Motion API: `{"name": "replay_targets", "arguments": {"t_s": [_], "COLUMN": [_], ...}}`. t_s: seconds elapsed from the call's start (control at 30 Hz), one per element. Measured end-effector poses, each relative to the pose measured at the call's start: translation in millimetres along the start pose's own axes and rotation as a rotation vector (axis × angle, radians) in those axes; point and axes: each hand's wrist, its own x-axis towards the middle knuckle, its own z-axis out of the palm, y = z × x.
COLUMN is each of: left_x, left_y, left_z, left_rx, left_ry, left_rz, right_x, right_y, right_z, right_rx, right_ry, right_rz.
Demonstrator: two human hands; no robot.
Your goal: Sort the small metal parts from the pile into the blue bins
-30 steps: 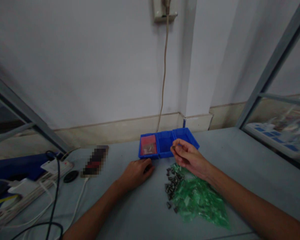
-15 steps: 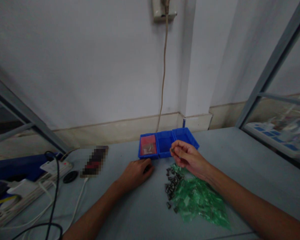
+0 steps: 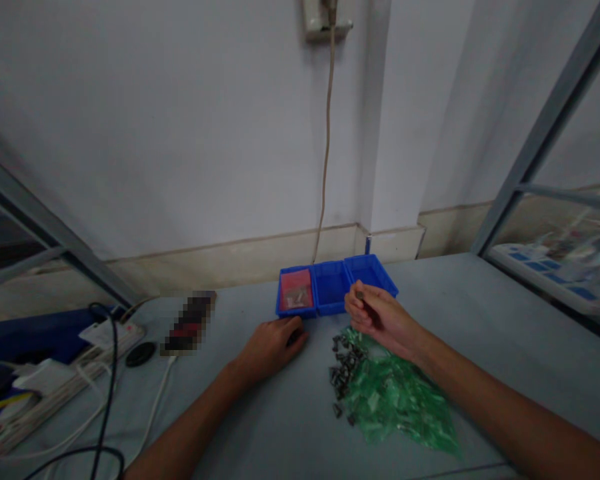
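My right hand (image 3: pixel 375 315) is raised in front of the blue trays, thumb and fingers pinching a small metal part (image 3: pixel 359 295) with a round dull face. To its left, my left hand (image 3: pixel 275 343) lies on the table at the front edge of the left tray (image 3: pixel 297 315), fingers loosely curled; what lies inside them, if anything, is hidden. Below my right hand, a pile of small dark metal parts (image 3: pixel 347 363) sits beside a crumpled green plastic bag (image 3: pixel 397 403). The left tray holds a pink packet (image 3: pixel 296 280) and a clear bag (image 3: pixel 297 297).
A middle tray (image 3: pixel 331 280) and a right tray (image 3: pixel 367 270) adjoin the left one. On the left are a pixelated phone-like object (image 3: pixel 189 323), a black disc (image 3: pixel 141 354), a power strip (image 3: pixel 55 393) and loose cables. The wall (image 3: pixel 205 133) stands behind the table.
My right hand has shifted slightly to the right and turned the metal part so its round face shows. My left hand has stayed in place.
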Motion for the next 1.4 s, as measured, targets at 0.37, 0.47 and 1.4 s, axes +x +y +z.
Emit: {"name": "replay_targets", "arguments": {"t_s": [0.37,0.47,1.4], "left_x": [0,0,0], "left_y": [1,1,1], "left_z": [-1,-1,0], "left_rx": [-0.003,-0.01,-0.004], "left_ry": [0.003,0.0,0.011], "left_rz": [-0.006,-0.001,0.004], "right_x": [0,0,3], "right_y": [-4,-4,12], "right_z": [2,2,-7], "right_rx": [0.02,-0.024,-0.881], "right_ry": [0.073,0.103,0.179], "right_rz": [-0.031,-0.048,-0.37]}}
